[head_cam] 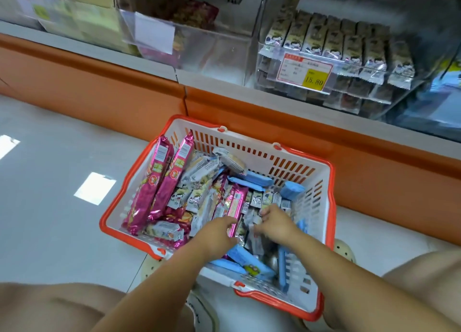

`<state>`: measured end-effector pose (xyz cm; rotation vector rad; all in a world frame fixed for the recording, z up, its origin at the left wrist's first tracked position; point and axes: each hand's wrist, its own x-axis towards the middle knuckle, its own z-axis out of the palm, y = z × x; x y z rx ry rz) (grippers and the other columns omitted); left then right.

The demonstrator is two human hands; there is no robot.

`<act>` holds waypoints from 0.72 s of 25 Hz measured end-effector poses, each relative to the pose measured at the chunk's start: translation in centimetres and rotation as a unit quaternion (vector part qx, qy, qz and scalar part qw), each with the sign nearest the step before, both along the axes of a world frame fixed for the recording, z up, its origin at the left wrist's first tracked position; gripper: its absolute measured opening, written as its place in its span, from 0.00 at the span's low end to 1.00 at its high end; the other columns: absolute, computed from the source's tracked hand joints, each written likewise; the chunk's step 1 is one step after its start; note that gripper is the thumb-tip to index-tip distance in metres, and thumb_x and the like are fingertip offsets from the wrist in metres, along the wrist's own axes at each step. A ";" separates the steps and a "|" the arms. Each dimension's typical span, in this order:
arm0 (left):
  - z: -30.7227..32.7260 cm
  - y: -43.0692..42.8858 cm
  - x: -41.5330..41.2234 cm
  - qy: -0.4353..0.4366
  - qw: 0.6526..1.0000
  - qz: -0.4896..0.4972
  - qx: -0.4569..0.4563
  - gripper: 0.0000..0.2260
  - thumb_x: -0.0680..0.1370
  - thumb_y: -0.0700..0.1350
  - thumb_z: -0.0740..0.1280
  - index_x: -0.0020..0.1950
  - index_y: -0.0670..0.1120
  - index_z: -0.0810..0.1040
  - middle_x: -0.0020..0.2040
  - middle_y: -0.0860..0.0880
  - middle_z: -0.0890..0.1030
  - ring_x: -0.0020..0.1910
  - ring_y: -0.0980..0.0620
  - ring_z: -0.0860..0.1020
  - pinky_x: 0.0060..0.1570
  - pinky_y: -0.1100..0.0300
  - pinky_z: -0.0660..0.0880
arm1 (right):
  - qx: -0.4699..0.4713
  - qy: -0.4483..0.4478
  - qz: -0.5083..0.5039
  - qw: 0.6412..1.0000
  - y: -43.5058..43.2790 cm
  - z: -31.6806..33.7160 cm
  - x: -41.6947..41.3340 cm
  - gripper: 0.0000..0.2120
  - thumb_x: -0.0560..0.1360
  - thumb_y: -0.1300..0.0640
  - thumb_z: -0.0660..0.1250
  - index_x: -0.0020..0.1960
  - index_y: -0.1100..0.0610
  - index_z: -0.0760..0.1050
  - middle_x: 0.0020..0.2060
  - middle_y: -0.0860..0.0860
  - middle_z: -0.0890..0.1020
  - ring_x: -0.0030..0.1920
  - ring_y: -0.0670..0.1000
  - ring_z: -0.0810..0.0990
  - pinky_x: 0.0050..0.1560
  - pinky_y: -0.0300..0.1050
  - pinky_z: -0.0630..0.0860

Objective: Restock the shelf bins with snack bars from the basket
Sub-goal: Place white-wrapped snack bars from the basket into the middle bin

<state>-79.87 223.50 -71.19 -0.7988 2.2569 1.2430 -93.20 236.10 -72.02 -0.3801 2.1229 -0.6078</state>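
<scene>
Hands both reach into the basket (330,189), which stands on the floor (50,182) just below the shelf. The left hand (219,232) lies against the long edge of a pink pack (235,207). The right hand (277,225) has its fingers bent down into a heap of small silver bars (257,199) near the basket's middle. The two hands are near each other. Whether either grip has closed on anything I cannot tell, since the fingertips are lost among wrappers.

Blue packs (252,179) lie loose towards the far wall. On the shelf, the full bin (262,19) holds upright rows behind a yellow price tag (313,80). Those look like the same kind as the silver bars, so that is probably where they go. The bin to its left (219,54) looks nearly bare.

The bars should be light, with slick, crinkly foil that slides easily. Their filling is likely brittle, so a hard squeeze may break it. Taking a few together across the long sides, thumb on one face and fingers on the other, seems safer than pulling at the crimped ends.
</scene>
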 end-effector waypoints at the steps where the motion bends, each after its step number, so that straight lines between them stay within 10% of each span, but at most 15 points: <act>1: 0.2 0.0 -0.2 0.003 0.999 0.024 0.032 0.27 0.78 0.48 0.68 0.75 0.53 0.63 0.70 0.48 0.72 0.57 0.49 0.78 0.47 0.65 0.72 | -0.054 -0.052 -0.057 0.996 -0.2 1.0 -0.8 0.19 0.69 0.59 0.76 0.54 0.56 0.69 0.42 0.52 0.80 0.41 0.51 0.79 0.43 0.45 0.75; 5: 2.1 -0.1 -1.1 0.039 0.980 0.092 0.173 0.28 0.77 0.47 0.70 0.75 0.54 0.64 0.59 0.55 0.75 0.53 0.57 0.76 0.50 0.67 0.74 | -0.235 -0.214 -0.184 0.930 0.3 4.4 -3.0 0.19 0.72 0.64 0.72 0.61 0.60 0.72 0.52 0.56 0.83 0.50 0.54 0.82 0.54 0.51 0.79; 9: 4.0 0.3 -1.3 0.153 0.977 0.102 0.106 0.14 0.76 0.46 0.71 0.61 0.56 0.77 0.50 0.59 0.80 0.46 0.63 0.79 0.44 0.72 0.75 | -0.339 -0.339 -0.248 0.842 1.5 6.3 -3.1 0.20 0.70 0.66 0.70 0.61 0.62 0.72 0.51 0.58 0.83 0.53 0.55 0.82 0.52 0.48 0.80; 18: 8.9 0.4 -0.7 0.216 0.976 0.023 -0.014 0.21 0.74 0.53 0.72 0.66 0.59 0.73 0.52 0.62 0.78 0.48 0.65 0.76 0.50 0.67 0.74 | -0.369 -0.265 -0.223 0.863 1.6 11.1 -2.5 0.11 0.75 0.65 0.66 0.57 0.65 0.74 0.46 0.61 0.80 0.46 0.55 0.81 0.57 0.50 0.78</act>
